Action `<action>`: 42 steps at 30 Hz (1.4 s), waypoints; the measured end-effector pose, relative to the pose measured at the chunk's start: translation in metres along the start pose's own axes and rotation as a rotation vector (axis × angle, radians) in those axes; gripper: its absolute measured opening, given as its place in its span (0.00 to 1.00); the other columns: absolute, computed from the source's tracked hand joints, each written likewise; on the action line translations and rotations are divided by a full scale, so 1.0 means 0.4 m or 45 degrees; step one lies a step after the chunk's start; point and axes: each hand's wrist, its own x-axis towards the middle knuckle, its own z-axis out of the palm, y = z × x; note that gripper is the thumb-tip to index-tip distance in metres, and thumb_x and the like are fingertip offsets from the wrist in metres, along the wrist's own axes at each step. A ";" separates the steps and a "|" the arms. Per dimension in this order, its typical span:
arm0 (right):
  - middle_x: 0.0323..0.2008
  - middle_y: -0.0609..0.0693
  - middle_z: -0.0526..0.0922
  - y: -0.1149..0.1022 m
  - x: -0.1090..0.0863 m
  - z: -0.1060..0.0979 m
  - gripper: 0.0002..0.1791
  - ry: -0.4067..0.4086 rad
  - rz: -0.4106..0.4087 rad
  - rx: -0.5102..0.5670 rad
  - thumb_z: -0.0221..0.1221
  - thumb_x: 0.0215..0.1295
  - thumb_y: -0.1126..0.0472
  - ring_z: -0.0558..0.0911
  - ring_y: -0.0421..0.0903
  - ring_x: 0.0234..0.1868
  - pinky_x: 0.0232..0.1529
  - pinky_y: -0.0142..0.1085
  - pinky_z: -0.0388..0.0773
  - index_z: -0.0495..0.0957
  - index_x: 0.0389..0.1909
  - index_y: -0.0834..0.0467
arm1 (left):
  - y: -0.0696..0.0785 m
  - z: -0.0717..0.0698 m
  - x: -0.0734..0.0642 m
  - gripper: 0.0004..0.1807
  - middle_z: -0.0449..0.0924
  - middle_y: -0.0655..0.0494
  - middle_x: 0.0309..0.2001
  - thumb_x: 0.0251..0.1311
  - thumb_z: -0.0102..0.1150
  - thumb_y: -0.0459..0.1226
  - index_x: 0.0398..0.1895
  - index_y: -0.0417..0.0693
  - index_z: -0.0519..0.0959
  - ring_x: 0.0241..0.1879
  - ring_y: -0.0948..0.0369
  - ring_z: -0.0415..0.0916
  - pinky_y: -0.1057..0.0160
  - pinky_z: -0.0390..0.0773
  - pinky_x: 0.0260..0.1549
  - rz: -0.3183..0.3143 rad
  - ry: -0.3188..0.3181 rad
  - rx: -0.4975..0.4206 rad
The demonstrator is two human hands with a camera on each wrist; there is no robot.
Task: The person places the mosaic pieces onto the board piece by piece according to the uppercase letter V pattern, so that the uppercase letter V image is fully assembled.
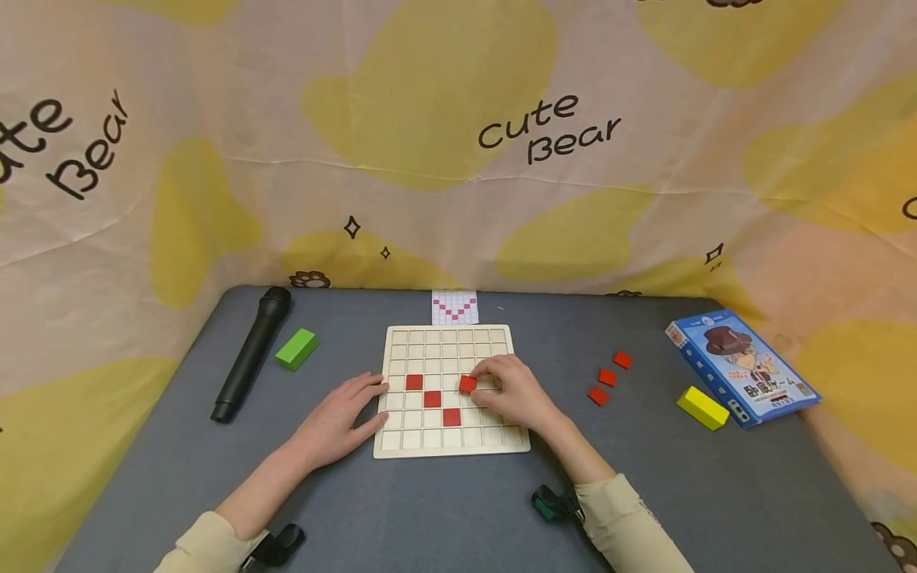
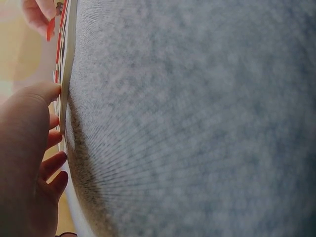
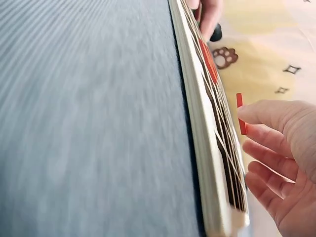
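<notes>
A pale wooden grid board [image 1: 415, 439] lies on the grey table. Three red square tiles sit in its cells on a downward diagonal, the lowest tile [image 1: 451, 417] near the middle. My right hand [image 1: 517, 391] pinches another red tile [image 1: 468, 383] over the board; in the right wrist view this tile [image 3: 241, 114] is held on edge, apart from the board. My left hand [image 1: 335, 422] rests at the board's left edge, thumb and fingertips touching it. Right of the board lie three loose red tiles, one of them a middle tile [image 1: 607, 377].
A patterned paper card [image 1: 454, 307] lies behind the board. On the left are a black microphone [image 1: 251, 358] and a green block [image 1: 297, 349]. A yellow block [image 1: 703, 408] and a blue box [image 1: 745, 366] stand at the right. A printed cloth [image 1: 430, 223] hangs behind the table.
</notes>
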 end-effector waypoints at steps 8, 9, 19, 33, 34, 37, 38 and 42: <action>0.44 0.48 0.83 -0.041 0.043 0.044 0.12 -0.041 -0.010 -0.002 0.68 0.55 0.59 0.76 0.47 0.48 0.53 0.42 0.72 0.84 0.41 0.55 | 0.001 0.001 0.000 0.26 0.69 0.46 0.65 0.65 0.60 0.47 0.62 0.44 0.75 0.68 0.44 0.61 0.41 0.64 0.62 0.007 -0.009 -0.008; 0.44 0.48 0.83 -0.045 0.050 0.051 0.12 -0.044 -0.008 -0.003 0.67 0.55 0.59 0.76 0.47 0.48 0.53 0.41 0.72 0.84 0.42 0.56 | 0.001 0.001 0.001 0.26 0.69 0.46 0.65 0.65 0.60 0.47 0.62 0.43 0.75 0.68 0.44 0.61 0.42 0.64 0.62 0.006 -0.010 -0.009; 0.43 0.48 0.83 -0.083 0.102 0.112 0.12 -0.053 -0.020 -0.014 0.67 0.58 0.59 0.76 0.47 0.48 0.52 0.39 0.73 0.84 0.42 0.56 | -0.001 0.000 0.005 0.26 0.70 0.45 0.65 0.64 0.61 0.46 0.61 0.43 0.76 0.67 0.44 0.62 0.41 0.65 0.61 0.020 0.004 -0.007; 0.45 0.48 0.84 -0.115 0.177 0.178 0.12 -0.033 0.015 -0.063 0.66 0.58 0.59 0.76 0.48 0.48 0.52 0.37 0.72 0.85 0.43 0.55 | -0.006 0.003 0.002 0.25 0.70 0.45 0.65 0.65 0.60 0.47 0.61 0.44 0.75 0.67 0.44 0.63 0.41 0.65 0.62 0.024 -0.009 -0.008; 0.46 0.49 0.83 -0.117 0.181 0.181 0.12 -0.030 0.025 -0.061 0.66 0.58 0.59 0.76 0.48 0.49 0.53 0.37 0.72 0.85 0.44 0.55 | -0.006 0.002 0.002 0.25 0.70 0.45 0.64 0.65 0.60 0.47 0.61 0.44 0.76 0.67 0.44 0.63 0.41 0.65 0.62 0.028 -0.005 -0.011; 0.48 0.49 0.83 -0.123 0.186 0.189 0.13 -0.017 0.059 -0.055 0.65 0.58 0.59 0.76 0.49 0.50 0.53 0.38 0.73 0.85 0.44 0.55 | -0.005 0.000 0.003 0.25 0.70 0.46 0.64 0.65 0.60 0.47 0.61 0.44 0.76 0.66 0.45 0.63 0.41 0.65 0.62 0.031 -0.008 -0.011; 0.49 0.49 0.82 -0.125 0.187 0.191 0.13 -0.012 0.072 -0.051 0.64 0.58 0.59 0.76 0.49 0.51 0.53 0.38 0.73 0.85 0.44 0.55 | -0.005 -0.001 0.003 0.25 0.70 0.46 0.64 0.65 0.60 0.47 0.61 0.44 0.76 0.66 0.45 0.63 0.41 0.65 0.62 0.030 -0.011 -0.011; 0.50 0.50 0.82 -0.124 0.188 0.201 0.13 0.007 0.104 -0.021 0.64 0.58 0.60 0.75 0.50 0.52 0.54 0.40 0.72 0.85 0.45 0.55 | -0.004 -0.002 0.003 0.25 0.70 0.46 0.64 0.65 0.60 0.47 0.61 0.44 0.76 0.66 0.45 0.63 0.41 0.65 0.62 0.020 -0.016 -0.006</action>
